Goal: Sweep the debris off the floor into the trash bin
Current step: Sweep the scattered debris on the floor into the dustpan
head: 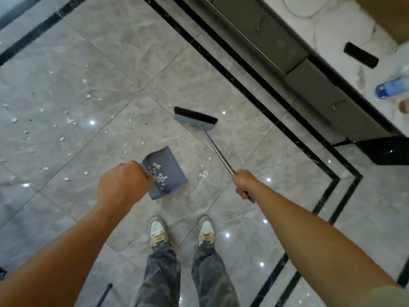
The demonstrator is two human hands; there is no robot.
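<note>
Debris (72,121): white bits scattered over the left of the floor (110,52), some lying in the grey dustpan (171,165); left grip (124,180) curled over the dustpan's rear, handle hidden; right grip (243,183) clamped on the broom (194,118) handle.

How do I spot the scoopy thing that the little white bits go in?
Start at the grey marble floor and find the two white shoes near the bottom. Just ahead of them, beside the left hand, is the dustpan. It is the only grey-blue tray there, with a comb-like edge and white scraps piled inside, unlike the long-handled broom further away.
</note>
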